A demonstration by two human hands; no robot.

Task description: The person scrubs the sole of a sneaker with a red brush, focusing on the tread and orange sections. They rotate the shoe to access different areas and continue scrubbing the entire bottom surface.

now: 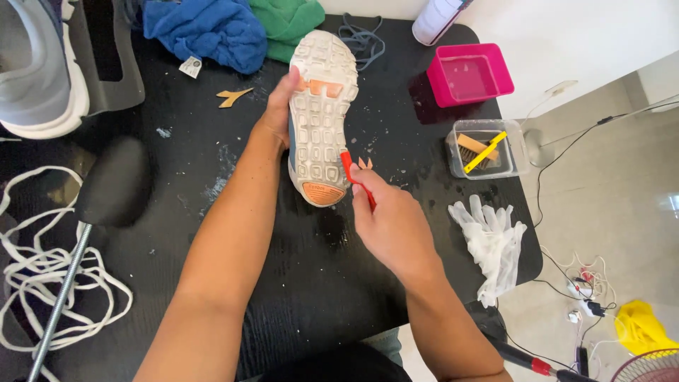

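My left hand [277,107] grips a sneaker [322,117] by its side and holds it sole up over the black table [212,163]. The sole is off-white with orange patches at toe and heel. My right hand [392,223] holds a thin red tool [356,178], whose tip touches the sole's right edge near the heel.
A pink tub [470,74] and a clear tub [488,148] holding a brush and a yellow tool stand at the right. A white glove [491,244] lies near the table's right edge. Blue [205,32] and green [286,21] cloths lie at the back. A second shoe [35,71] and white laces [49,276] are at left.
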